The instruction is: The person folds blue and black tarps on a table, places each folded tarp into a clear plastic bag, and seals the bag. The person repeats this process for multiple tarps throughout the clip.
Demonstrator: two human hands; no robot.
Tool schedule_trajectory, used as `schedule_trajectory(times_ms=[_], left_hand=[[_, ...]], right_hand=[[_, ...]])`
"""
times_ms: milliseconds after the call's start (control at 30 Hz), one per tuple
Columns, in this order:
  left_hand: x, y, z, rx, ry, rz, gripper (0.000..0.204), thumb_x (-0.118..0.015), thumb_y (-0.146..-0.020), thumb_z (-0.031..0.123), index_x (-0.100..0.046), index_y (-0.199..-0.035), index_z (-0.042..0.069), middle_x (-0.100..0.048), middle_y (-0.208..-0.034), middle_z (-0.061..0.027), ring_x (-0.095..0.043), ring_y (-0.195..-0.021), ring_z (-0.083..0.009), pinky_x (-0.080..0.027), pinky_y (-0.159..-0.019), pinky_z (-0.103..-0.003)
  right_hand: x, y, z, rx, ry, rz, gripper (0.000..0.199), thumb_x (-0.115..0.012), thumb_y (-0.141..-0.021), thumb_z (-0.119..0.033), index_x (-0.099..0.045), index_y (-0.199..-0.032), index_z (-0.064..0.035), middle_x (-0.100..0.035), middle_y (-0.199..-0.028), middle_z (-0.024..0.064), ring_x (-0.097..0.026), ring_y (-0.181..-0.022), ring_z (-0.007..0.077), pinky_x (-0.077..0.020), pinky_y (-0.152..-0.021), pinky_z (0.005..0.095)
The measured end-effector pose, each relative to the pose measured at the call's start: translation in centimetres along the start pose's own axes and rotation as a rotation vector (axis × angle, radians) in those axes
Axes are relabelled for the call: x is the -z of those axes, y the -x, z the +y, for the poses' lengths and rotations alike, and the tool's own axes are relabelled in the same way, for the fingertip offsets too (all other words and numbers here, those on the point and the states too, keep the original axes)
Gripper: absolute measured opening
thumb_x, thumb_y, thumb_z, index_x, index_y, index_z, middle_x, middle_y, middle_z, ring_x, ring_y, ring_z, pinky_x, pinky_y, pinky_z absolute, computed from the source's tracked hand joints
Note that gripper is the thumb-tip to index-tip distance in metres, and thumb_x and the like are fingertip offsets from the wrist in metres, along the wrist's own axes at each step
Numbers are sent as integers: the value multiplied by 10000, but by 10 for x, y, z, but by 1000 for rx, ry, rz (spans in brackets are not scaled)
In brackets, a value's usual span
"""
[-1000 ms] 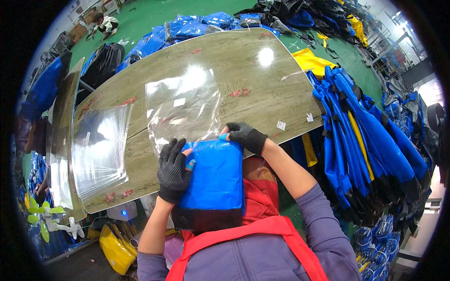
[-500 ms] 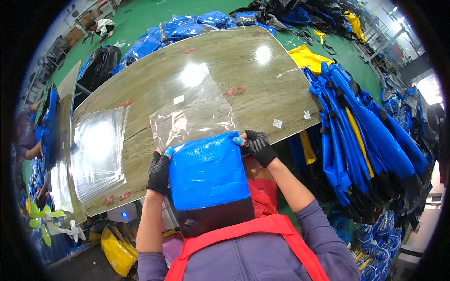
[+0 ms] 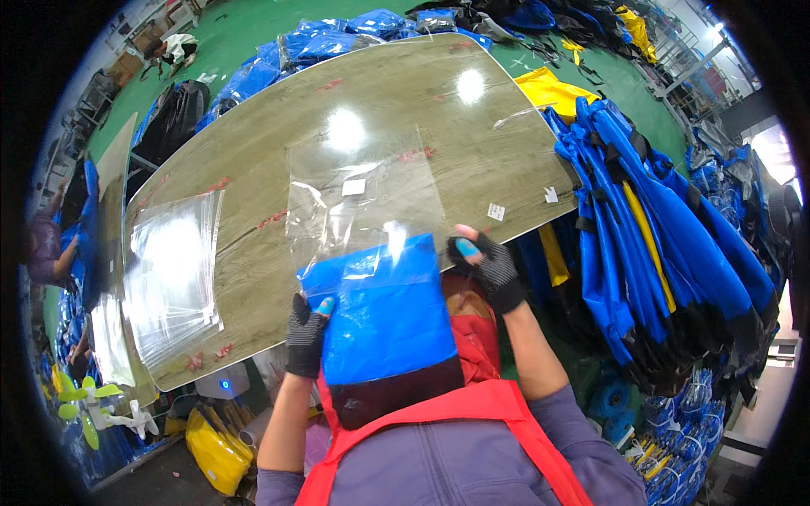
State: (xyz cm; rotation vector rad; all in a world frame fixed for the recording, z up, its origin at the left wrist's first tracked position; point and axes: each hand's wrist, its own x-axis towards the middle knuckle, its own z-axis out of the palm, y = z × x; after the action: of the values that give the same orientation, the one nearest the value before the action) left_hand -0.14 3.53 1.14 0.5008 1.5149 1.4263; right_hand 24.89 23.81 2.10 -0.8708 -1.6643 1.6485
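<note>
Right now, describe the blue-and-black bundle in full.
The blue-and-black bundle is folded roughly rectangular, mostly blue with a black band nearest the wearer; its glossy, lightly creased surface looks like coated fabric. It lies slightly slanted across the near edge of the table, close to the red apron. A clear bag overlaps its far end. The left hand grips its left side, thumb on top; the right hand is apart.

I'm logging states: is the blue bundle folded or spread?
Folded: the blue bundle forms a compact, roughly rectangular block, the left hand holding its side.
</note>
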Motion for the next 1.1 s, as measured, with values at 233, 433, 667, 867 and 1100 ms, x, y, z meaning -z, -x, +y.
schedule_trajectory(times_ms=[233, 433, 667, 867, 1100], left_hand=[[35, 32, -48, 128, -56, -188, 525, -553, -944, 318, -422, -1351, 14, -559, -1238, -140, -561, -1082, -217, -442, -945, -351], [26, -18, -8, -349, -492, -24, 360, -554, -884, 59, -522, -1243, 44, -642, -1098, -123, -645, -905, -217, -511, -772, -345], [-5, 30, -18, -456, -1081, 84, 171, -552, -778, 45, -600, -941, 65, -637, -862, -176, -638, -791, -366, -504, -687, -408], [28, 24, -24, -43, 202, 28, 540, -642, -872, 303, -458, -1313, 53, -589, -1156, -115, -601, -969, -203, -497, -835, -342], [0, 31, 9, 31, -418, -219, 766, -634, -870, 380, -274, -1443, 21, -491, -1333, -154, -460, -1212, -268, -348, -1035, -372]], right_hand=[[-37, 83, 16, -647, -219, -204, 797, -699, -831, -398, -329, -1412, 3, -478, -1351, 143, -475, -1209, 231, -390, -1023, 361], [2, 72, 22, -647, -184, -217, 592, -643, -882, -394, -499, -1289, 10, -602, -1173, 110, -576, -1035, 191, -469, -906, 332], [-34, 118, 15, -422, -31, 148, 531, -630, -893, -404, -552, -1215, 11, -620, -1123, 100, -590, -966, 187, -477, -845, 324], [-5, 75, 7, -679, 289, -358, 630, -644, -851, -498, -556, -1203, 18, -639, -1087, 128, -606, -952, 206, -483, -856, 341], [-47, 100, 5, -539, 26, -185, 673, -636, -851, -471, -474, -1323, -19, -578, -1221, 146, -558, -1094, 246, -446, -948, 399]])
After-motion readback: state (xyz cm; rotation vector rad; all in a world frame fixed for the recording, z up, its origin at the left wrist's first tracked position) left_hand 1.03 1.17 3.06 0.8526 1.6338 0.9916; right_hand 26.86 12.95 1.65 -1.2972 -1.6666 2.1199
